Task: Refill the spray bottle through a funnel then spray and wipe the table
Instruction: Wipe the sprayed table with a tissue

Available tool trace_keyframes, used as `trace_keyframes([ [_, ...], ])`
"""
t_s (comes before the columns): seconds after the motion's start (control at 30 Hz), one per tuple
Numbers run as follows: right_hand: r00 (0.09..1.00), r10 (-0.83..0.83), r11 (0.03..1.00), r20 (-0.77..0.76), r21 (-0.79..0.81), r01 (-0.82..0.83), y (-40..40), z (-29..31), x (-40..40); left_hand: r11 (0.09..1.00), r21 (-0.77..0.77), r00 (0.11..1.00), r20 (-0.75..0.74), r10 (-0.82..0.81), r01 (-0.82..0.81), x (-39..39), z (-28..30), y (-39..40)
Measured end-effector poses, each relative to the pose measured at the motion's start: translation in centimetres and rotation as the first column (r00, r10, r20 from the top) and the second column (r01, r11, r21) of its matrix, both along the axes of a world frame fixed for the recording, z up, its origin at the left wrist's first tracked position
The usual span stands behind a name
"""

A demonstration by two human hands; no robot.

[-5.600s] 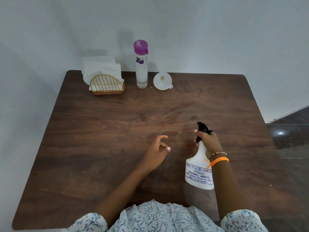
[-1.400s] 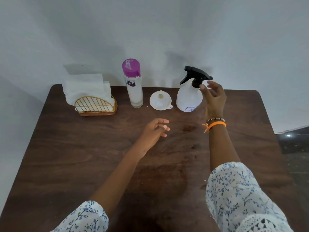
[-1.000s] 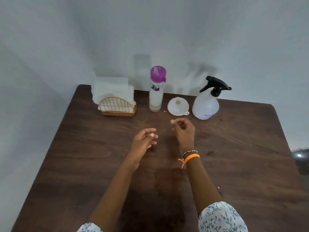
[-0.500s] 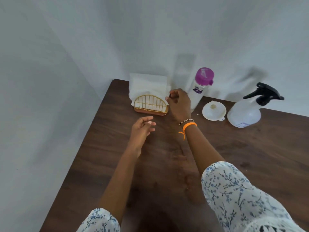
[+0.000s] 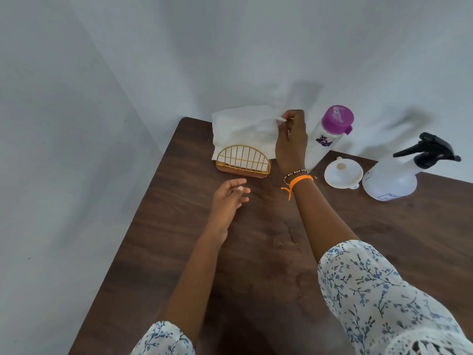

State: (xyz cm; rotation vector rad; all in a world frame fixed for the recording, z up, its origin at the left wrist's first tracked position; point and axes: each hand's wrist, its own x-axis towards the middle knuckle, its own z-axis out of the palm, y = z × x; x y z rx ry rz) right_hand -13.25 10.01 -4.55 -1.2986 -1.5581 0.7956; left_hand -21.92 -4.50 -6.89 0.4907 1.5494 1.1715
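Dark-brown wooden surface [image 5: 256, 252] fills the lower and middle frame, its far edge against a pale wall. Along that edge, right of centre, the task's things are parked clear of the area to be wiped: at far right a white plastic spray bottle with a black trigger head [image 5: 394, 175] stands upright, just left of it a white plastic funnel [image 5: 343, 172] rests mouth-up, then a clear bottle with a purple cap [image 5: 325, 139]. Left of these, a stack of white paper napkins [image 5: 240, 131] stands in a gold wire holder [image 5: 243, 161], upright so one sheet lifts out easily. The right hand [image 5: 290, 139] reaches there, its fingers [image 5: 284, 119] pinched on a napkin's upper corner, apparently for wiping. The left hand [image 5: 229, 198] hovers near the holder, fingers loosely spread and empty, perhaps ready to steady it.
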Motion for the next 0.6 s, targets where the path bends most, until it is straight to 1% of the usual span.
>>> trace_keyframes([
  [0.17, 1.000, -0.017, 0.999, -0.002, 0.036, 0.017, 0.3, 0.9, -0.9, 1.000, 0.007, 1.000, 0.004, 0.015, -0.015, -0.2, 0.4, 0.1],
  [0.33, 0.985, -0.031, 0.998, -0.169, 0.045, 0.039, 0.5, 2.0, -0.7, 1.000, 0.018, 1.000, -0.012, 0.023, -0.023, -0.2, 0.6, 0.6],
  [0.47, 0.948, -0.077, 0.990, -0.309, 0.085, 0.108, -0.1, 3.4, -0.7, 1.000, 0.018, 0.999, -0.024, 0.021, -0.021, -0.2, 0.4, 0.7],
  [0.6, 0.915, -0.115, 0.982, -0.386, 0.093, 0.162, -0.8, 4.7, -0.4, 1.000, 0.024, 1.000, -0.015, 0.015, -0.014, 0.0, 0.3, 0.6],
])
